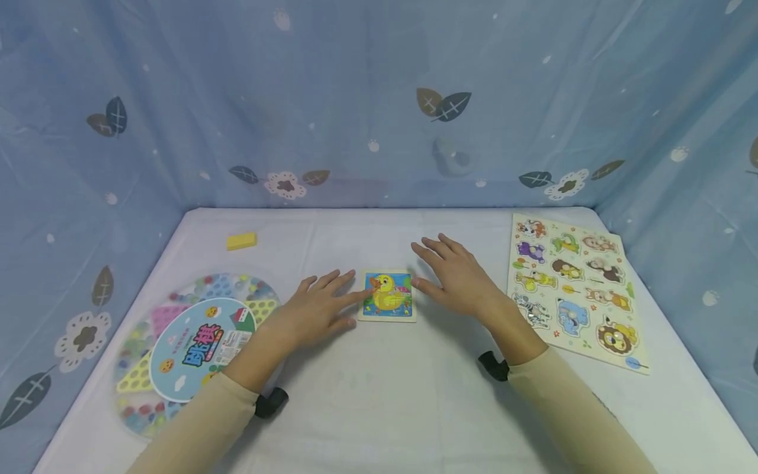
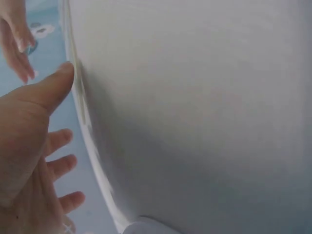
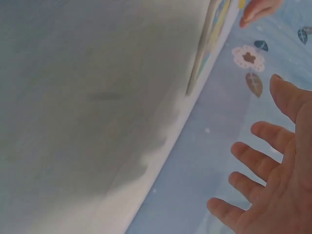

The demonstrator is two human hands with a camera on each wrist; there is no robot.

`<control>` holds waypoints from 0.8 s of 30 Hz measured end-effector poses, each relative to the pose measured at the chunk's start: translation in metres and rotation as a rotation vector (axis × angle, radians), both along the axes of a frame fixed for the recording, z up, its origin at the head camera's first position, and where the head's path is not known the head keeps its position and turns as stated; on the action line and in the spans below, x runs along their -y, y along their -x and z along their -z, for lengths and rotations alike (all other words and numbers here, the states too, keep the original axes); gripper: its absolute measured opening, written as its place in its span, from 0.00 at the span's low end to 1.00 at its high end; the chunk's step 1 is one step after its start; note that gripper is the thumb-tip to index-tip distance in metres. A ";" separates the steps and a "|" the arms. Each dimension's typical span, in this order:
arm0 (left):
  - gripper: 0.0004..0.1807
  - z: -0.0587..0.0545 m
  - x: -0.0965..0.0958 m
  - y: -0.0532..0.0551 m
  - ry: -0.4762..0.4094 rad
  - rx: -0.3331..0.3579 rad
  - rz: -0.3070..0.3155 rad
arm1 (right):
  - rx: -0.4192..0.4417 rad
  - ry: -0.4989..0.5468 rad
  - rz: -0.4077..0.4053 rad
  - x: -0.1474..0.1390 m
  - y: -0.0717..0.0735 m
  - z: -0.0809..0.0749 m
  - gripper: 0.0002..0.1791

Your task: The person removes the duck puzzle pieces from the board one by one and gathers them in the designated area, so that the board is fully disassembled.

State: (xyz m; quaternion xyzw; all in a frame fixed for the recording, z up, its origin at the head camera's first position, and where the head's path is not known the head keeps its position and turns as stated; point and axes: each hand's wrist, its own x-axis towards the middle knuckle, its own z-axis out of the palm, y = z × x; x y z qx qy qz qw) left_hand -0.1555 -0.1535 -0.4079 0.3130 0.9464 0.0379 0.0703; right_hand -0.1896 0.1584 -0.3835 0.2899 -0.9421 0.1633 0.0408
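A small square duck puzzle (image 1: 387,304) lies flat on the white table, a yellow duck on a blue ground inside a pale wooden frame. On its left side, my left hand (image 1: 316,306) is spread with the fingers apart, and the index fingertip overlaps the puzzle's left part in the head view. My right hand (image 1: 453,276) hovers at the puzzle's upper right, fingers spread and thumb tip by the frame's right edge. Neither hand holds anything. In the right wrist view the right fingers (image 3: 258,161) are loosely extended, with the puzzle's edge (image 3: 200,53) beyond them.
A round Chinese checkers set (image 1: 201,349) with coloured beads lies at the left, partly under the left forearm. A yellow block (image 1: 241,241) sits at the back left. An animal peg puzzle board (image 1: 571,289) lies at the right. A blue patterned curtain (image 1: 373,105) stands behind.
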 end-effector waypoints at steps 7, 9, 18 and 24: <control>0.34 0.001 -0.003 -0.002 0.049 0.057 -0.018 | 0.019 0.024 -0.052 0.009 0.002 0.003 0.37; 0.33 0.002 -0.004 -0.004 0.065 0.065 -0.018 | 0.033 0.020 -0.063 0.012 0.002 0.005 0.37; 0.29 0.005 -0.012 -0.001 0.044 0.056 0.030 | 0.094 0.009 -0.091 0.018 0.000 0.011 0.37; 0.25 0.007 -0.015 0.010 -0.043 0.069 0.030 | 0.132 -0.006 -0.115 0.019 0.005 0.011 0.37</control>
